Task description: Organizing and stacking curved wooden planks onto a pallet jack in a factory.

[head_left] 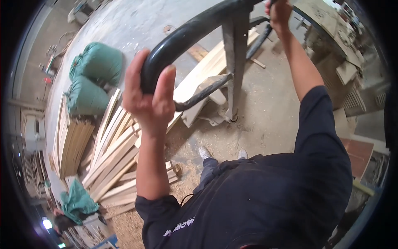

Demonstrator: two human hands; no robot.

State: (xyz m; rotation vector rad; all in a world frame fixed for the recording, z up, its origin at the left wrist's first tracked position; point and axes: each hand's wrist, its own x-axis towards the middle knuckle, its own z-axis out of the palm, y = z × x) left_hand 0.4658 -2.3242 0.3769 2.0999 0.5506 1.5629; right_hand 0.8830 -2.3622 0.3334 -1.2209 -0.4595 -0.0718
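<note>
Head camera shows the person's two bare hands on one black frame (pixel 235 50), and the step in hand looks to be holding it up in front of the body with both arms stretched out. The left hand (pixel 149 93) has its grip closed round the thick, glossy curved end, thumb on one side and fingers on the other. The right hand (pixel 279 16), close to the upper edge, seems to have a narrow grip round the far part, though its fingertips are hard to make out. The frame slants across the upper middle of the view; whether its lower end touches the floor (pixel 265 99) I cannot tell. The next move, as I judge it, calls for both arms working evenly so the frame does not twist, and for care near the shoes.

Counting: one frame, two hands, two pale shoes (pixel 204 152), and two stuffed green sacks (pixel 101 62) lying against each other on the left. Below them stands one stack of thin wooden strips (pixel 74 145); beside it spreads a heap of loose boards (pixel 118 166), too overlapped to number. One green cloth (pixel 78 201) shows at lower left.
</note>
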